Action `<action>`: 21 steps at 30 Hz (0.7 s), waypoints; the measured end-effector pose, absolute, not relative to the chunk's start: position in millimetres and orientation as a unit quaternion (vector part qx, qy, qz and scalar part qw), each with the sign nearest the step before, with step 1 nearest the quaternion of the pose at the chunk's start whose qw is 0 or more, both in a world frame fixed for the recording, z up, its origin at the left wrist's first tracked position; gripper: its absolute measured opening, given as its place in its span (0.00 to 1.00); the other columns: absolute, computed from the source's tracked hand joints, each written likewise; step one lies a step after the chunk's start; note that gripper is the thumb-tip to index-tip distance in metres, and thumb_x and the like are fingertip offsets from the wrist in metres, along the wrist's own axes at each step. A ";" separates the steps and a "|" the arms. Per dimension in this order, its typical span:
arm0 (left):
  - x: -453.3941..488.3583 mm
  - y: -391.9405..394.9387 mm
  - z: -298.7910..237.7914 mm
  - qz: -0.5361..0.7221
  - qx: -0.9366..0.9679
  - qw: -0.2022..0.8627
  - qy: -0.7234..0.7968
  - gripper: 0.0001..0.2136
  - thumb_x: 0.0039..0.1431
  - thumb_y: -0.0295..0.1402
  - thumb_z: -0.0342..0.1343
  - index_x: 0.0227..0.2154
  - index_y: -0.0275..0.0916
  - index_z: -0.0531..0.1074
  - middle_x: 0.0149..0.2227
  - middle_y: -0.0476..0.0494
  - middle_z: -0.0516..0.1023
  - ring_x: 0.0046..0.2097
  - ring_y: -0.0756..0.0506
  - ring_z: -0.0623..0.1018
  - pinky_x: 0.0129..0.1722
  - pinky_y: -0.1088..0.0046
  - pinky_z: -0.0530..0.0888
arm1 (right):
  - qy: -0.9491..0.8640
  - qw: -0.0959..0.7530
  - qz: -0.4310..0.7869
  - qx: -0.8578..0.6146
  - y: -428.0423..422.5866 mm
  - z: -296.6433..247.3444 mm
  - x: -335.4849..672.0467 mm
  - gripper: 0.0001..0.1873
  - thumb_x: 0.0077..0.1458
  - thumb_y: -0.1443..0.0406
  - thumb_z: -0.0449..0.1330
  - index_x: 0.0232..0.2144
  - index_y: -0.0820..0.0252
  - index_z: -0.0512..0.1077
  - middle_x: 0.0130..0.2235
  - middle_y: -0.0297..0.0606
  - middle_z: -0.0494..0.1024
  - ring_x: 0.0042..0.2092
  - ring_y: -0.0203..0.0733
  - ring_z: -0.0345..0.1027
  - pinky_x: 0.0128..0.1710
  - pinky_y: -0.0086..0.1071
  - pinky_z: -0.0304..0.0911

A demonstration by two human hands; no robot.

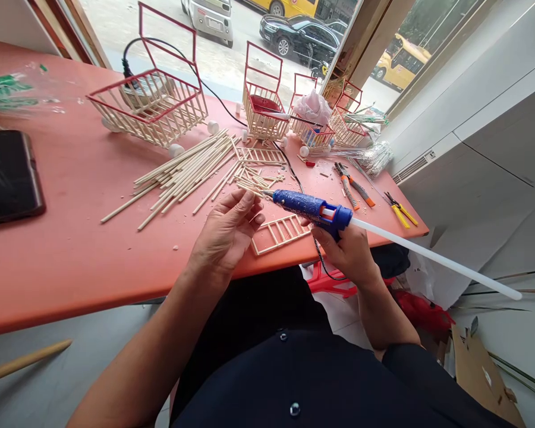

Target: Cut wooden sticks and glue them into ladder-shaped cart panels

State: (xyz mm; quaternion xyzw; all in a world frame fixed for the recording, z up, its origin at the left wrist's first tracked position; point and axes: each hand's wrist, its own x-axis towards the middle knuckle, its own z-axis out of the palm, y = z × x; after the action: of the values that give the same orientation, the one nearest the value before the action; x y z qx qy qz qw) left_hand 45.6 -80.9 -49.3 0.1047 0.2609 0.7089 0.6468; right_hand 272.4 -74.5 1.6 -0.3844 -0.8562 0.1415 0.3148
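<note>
My right hand (345, 252) grips a blue hot glue gun (312, 209) with a long white glue stick (432, 257) poking out behind it. Its nozzle points left at a short wooden stick (249, 188) pinched in the fingers of my left hand (227, 229). Both hands hover over the near edge of the orange table (71, 249). A small ladder-like wooden frame (280, 233) lies flat on the table between my hands. The gun's black cord (289, 166) runs back across the table.
A pile of long wooden sticks (182, 172) and another stick frame (261, 156) lie beyond my hands. Several stick-and-red-wire cart models (154, 107) stand along the window. Pliers (354, 187) and yellow cutters (401, 209) rest at right, a dark tablet (6, 175) at left.
</note>
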 end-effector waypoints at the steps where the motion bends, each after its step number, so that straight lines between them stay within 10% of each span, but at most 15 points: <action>1: 45.3 -80.5 -49.7 0.709 0.105 0.647 0.260 0.26 0.23 0.34 0.90 0.27 0.38 0.82 0.27 0.56 0.83 0.31 0.54 0.81 0.30 0.81 0.77 | -0.856 0.315 0.140 -0.384 -74.8 1.8 272.6 0.18 0.74 0.51 0.61 0.46 0.60 0.79 0.41 0.43 0.85 0.36 0.44 0.77 0.42 0.38 0.74; 21: 42.1 -94.2 -34.6 0.734 0.213 0.580 0.281 0.20 0.37 0.39 0.88 0.27 0.40 0.82 0.31 0.52 0.80 0.35 0.52 0.77 0.36 0.79 0.75 | -0.859 0.335 0.038 -0.385 -54.4 -8.6 286.8 0.16 0.74 0.52 0.60 0.50 0.56 0.79 0.45 0.48 0.84 0.47 0.55 0.79 0.51 0.47 0.75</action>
State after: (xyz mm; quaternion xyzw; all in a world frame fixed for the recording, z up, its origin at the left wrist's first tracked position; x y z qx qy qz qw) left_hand 42.1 -94.2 -34.6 0.2129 0.2806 0.7342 0.5805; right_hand 286.8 -54.4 -8.6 -0.3849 -0.8593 0.0382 0.3346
